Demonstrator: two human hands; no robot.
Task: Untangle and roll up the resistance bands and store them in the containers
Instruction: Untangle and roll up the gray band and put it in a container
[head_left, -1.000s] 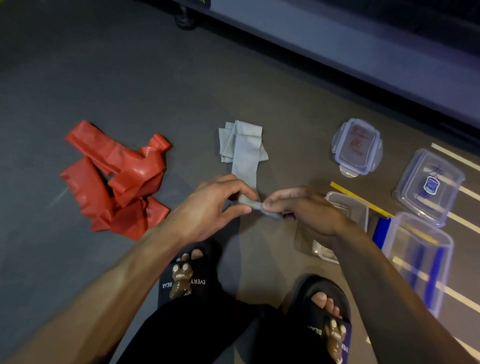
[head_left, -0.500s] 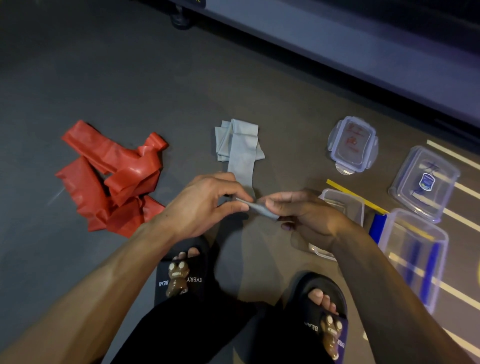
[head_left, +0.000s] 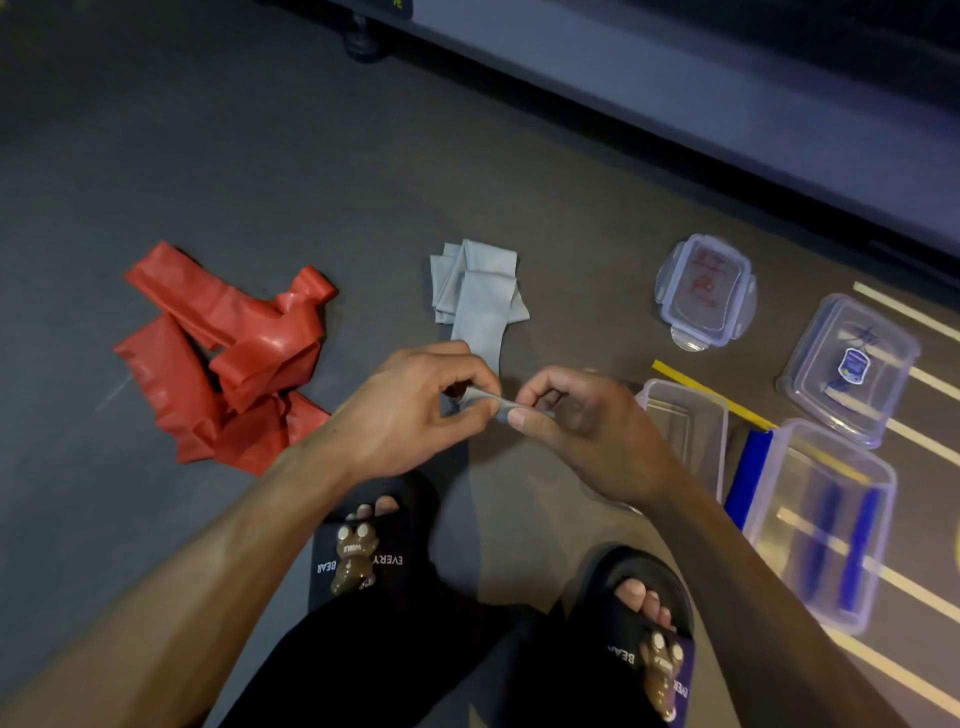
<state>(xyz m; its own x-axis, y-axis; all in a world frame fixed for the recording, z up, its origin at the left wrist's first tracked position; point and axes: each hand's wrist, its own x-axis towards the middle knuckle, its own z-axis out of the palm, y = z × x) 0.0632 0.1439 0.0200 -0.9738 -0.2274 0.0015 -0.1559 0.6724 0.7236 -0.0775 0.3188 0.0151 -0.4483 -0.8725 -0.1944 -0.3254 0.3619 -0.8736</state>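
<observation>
— What is the person wearing?
— Both forearms are bare, with no sleeves, watch or rings to be seen on the left hand (head_left: 410, 410) or the right hand (head_left: 587, 431). The legs are in black trousers (head_left: 363, 670).
— And on the feet?
— Black open-toed slides. The left slide (head_left: 371, 545) has a glossy brown bear charm on the strap with white letters either side reading "BEAR" and "EVERY". The right slide (head_left: 644, 623) carries the same brown bear charm and white lettering, "BEAR" legible beside it. Toes show at the front of each
— Any socks?
— None; the toes are bare
</observation>
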